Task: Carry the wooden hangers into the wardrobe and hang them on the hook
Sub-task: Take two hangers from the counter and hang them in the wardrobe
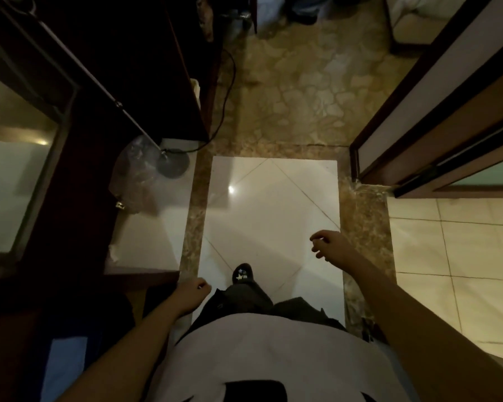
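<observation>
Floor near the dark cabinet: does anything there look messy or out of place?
Yes. A crumpled clear plastic bag lies beside the round grey lamp base, and a thin black cable trails loosely over the brown patterned floor by the dark wooden cabinet.

Glossy white floor tiles [270, 204] w/ brown marble border, patterned stone paving beyond. At left, a round grey lamp base [172, 163] stands just beside a crumpled clear plastic bag [132, 175]; black cable [233, 76] trails nearby; one dark shoe [243, 272] centre.
</observation>
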Available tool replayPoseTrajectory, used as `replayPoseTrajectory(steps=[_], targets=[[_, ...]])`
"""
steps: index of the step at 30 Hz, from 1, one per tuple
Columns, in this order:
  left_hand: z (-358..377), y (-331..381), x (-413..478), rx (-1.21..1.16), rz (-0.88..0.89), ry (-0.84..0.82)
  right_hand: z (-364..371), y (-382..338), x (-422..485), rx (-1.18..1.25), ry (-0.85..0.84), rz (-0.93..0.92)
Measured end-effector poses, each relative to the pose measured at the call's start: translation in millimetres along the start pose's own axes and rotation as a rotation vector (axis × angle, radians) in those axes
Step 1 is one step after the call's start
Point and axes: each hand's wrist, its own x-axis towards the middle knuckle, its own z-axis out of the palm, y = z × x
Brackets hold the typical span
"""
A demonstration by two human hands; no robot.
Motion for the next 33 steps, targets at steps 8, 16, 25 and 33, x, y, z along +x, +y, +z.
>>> replayPoseTrajectory(steps=[8,16,25,33], targets=[[-88.0,105.9,64.2,0.104,0.126,-0.023,-40.2,17.9,29.9,0.093,0.057,0.218],[-117.2,251.8,126.5,-0.001,0.207,0.010,-111.1,39.3,90.2,0.136,0.055,0.381],[-144.1,354.5,175.5,-0.100,0.095,0.059,-251.7,-51.5,227.8,0.017,-0.006,0.167],[-171.1,363.3,197.0,-0.280,-0.105,0.174,-331.5,-176.1,352.0,-0.081,-0.088,-0.020]])
